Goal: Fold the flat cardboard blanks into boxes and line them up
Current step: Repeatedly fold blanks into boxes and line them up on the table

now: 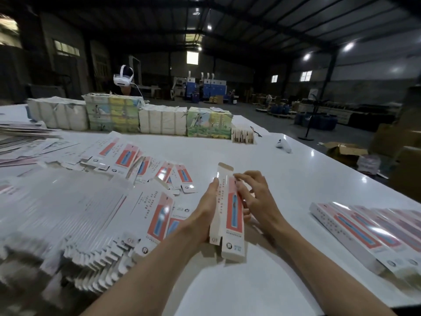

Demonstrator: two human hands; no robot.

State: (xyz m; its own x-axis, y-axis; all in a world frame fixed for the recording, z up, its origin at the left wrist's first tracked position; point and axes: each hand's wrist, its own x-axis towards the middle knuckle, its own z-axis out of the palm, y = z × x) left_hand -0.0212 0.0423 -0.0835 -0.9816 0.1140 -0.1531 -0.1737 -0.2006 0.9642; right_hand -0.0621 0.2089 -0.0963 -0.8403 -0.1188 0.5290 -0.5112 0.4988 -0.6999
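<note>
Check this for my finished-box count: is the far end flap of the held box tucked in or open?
Open: the flap sticks out past the box, brown inside showing; left hand and right hand hold its sides.

Your white glossy table (pixel 296 169) fills the view. Near left: big fanned pile of flat blanks (pixel 75 215), edges overlapping. Just beyond it, loose blanks (pixel 145 165) scattered, some overlapping. Near right: row of folded boxes (pixel 364 236) side by side, touching. Far left: flat sheets (pixel 20 133) stacked. Far side: wrapped bundles (pixel 159 119) in a line, white and printed ones alternating, small brown-striped stack (pixel 242 135) at its right end. White controller (pixel 283 145) far right, alone.
</note>
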